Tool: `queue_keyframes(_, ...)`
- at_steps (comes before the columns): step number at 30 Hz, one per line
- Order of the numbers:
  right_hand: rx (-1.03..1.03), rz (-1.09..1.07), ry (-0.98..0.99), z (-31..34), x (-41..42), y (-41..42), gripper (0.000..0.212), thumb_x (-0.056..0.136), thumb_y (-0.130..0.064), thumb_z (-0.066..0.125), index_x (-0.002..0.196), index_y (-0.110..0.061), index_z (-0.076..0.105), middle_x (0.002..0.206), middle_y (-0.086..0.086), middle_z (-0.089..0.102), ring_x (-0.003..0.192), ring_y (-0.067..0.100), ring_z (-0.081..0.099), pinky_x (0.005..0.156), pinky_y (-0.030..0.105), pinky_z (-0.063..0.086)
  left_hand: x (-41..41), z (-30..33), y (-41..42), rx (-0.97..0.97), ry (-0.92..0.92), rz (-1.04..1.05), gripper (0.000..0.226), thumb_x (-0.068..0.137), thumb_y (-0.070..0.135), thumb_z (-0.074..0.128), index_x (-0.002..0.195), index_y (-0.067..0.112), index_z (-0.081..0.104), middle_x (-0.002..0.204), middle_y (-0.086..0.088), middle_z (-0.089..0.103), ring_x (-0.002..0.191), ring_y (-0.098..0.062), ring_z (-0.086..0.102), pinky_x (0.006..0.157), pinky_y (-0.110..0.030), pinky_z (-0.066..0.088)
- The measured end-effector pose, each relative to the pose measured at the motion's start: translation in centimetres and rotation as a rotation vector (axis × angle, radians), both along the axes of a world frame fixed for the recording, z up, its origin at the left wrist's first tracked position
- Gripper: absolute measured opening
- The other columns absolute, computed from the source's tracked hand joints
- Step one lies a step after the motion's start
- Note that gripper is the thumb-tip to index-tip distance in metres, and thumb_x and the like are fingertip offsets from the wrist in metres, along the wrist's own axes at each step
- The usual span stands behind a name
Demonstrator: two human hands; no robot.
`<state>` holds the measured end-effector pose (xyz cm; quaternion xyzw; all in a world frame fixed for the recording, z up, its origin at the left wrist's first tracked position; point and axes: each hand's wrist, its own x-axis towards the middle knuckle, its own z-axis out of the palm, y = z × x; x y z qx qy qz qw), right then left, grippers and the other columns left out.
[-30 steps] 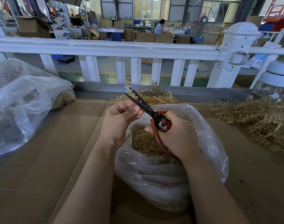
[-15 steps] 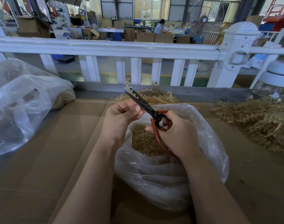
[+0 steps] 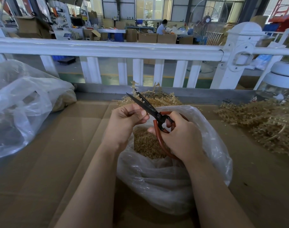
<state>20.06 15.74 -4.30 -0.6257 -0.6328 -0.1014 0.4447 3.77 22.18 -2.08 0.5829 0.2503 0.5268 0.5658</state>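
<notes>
**Over the open bag, scissors meet a sprig**

Above the mouth of the clear plastic bag (image 3: 173, 186), the scissors (image 3: 150, 111) are held in the air with the black blades nearly together, pointing up and away toward the left. The right hand (image 3: 180, 137) grips their red handles with the fingers curled through and around the loops. The left hand (image 3: 124, 122) is just beside the blades, and its curled fingers and thumb pinch a thin pale sprig (image 3: 141, 100), which the fingers mostly hide.

The bag stands in the middle of the cardboard surface (image 3: 58, 145) and holds small tan cut pieces (image 3: 147, 143). Behind it, at the far edge, lies a pile of sprigs (image 3: 165, 99). A bigger heap (image 3: 263, 122) lies at the right edge. A second plastic bag (image 3: 25, 109) lies at the left edge. A white railing (image 3: 107, 48) runs behind the far edge.
</notes>
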Motion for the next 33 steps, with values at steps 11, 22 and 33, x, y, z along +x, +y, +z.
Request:
queue_keyframes(11, 0.005, 0.006, 0.000, 0.0, 0.1, 0.1, 0.061, 0.075, -0.078, 0.059, 0.075, -0.017, 0.056, 0.063, -0.010, 0.057, 0.057, 0.009, 0.057, 0.054, 0.031, 0.053, 0.1, 0.3, -0.3, -0.051, -0.029, 0.000, 0.015, 0.091, -0.010, 0.056, 0.088, 0.001, 0.065, 0.072, -0.002, 0.067, 0.068, -0.010, 0.063, 0.072, -0.022, 0.054)
queue_keyframes(22, -0.015, 0.007, 0.147, 0.0, -0.1, 0.1, 0.037, 0.082, -0.068, 0.059, 0.076, -0.032, 0.051, 0.064, -0.021, 0.056, 0.062, -0.003, 0.059, 0.052, 0.007, 0.038, 0.0, 0.6, -0.3, -0.300, -0.152, 0.014, 0.018, 0.084, -0.009, 0.063, 0.087, 0.007, 0.058, 0.069, -0.004, 0.070, 0.063, -0.013, 0.068, 0.062, -0.020, 0.056)
queue_keyframes(33, -0.214, 0.223, 0.741, 0.7, -0.6, 0.9, 0.028, 0.087, -0.031, 0.077, 0.095, -0.006, 0.066, 0.082, 0.008, 0.072, 0.077, 0.022, 0.071, 0.075, 0.047, 0.060, 1.3, 0.1, -0.9, -0.222, 0.057, -0.054, 0.043, 0.074, -0.010, 0.073, 0.083, 0.013, 0.038, 0.070, -0.015, 0.072, 0.062, -0.020, 0.072, 0.050, -0.021, 0.053)
